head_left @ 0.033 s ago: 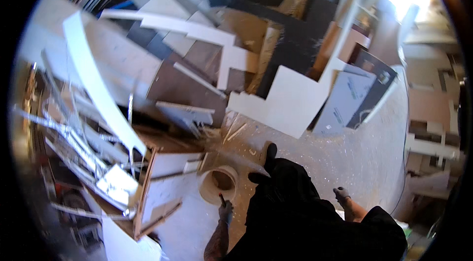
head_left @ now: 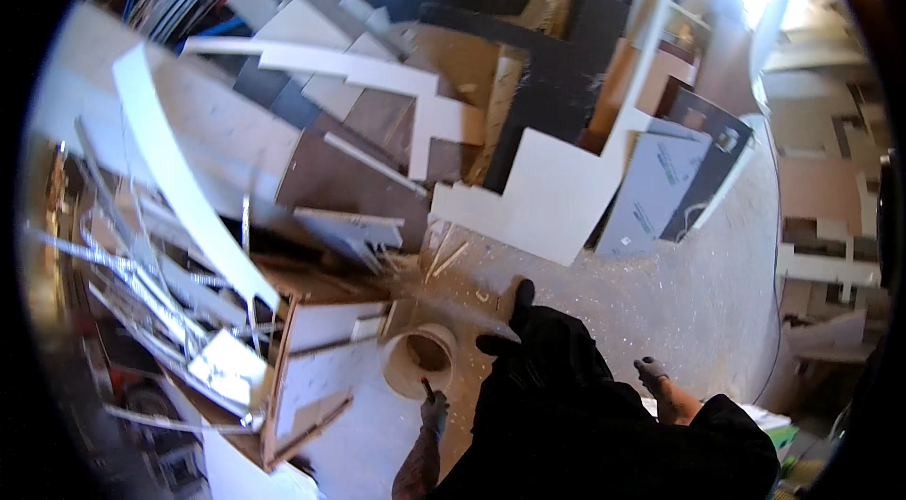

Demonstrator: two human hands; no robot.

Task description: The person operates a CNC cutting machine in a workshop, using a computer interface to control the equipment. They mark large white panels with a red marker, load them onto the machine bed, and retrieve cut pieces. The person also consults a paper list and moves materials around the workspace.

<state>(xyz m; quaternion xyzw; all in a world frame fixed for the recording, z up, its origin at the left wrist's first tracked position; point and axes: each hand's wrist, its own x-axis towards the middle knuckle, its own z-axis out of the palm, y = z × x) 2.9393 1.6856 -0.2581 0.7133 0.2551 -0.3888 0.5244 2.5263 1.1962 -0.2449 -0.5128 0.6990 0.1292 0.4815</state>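
My left hand (head_left: 434, 413), in a grey glove, is closed around a slim dark tool with a red end (head_left: 427, 389); its exact kind is too small to tell. That hand is just beside a whitish bucket (head_left: 394, 370) on the floor, whose inside looks brownish. On the other side of my dark clothing, my right hand (head_left: 651, 374), also gloved, hangs low over the floor. Its fingers look loosely bent and slightly apart, and I see nothing in them.
Left of the bucket stands a wooden bin (head_left: 281, 377) full of white and metallic strips. A long white curved strip (head_left: 175, 160) rises from it. Ahead, panel offcuts lean in a heap, including a white stepped board (head_left: 552, 203) and a greyish-blue panel (head_left: 653, 189). A cable runs along the right.
The view has shifted slightly, so the heap of panels sits a little further left. My left hand still holds the red-ended tool beside the bucket.
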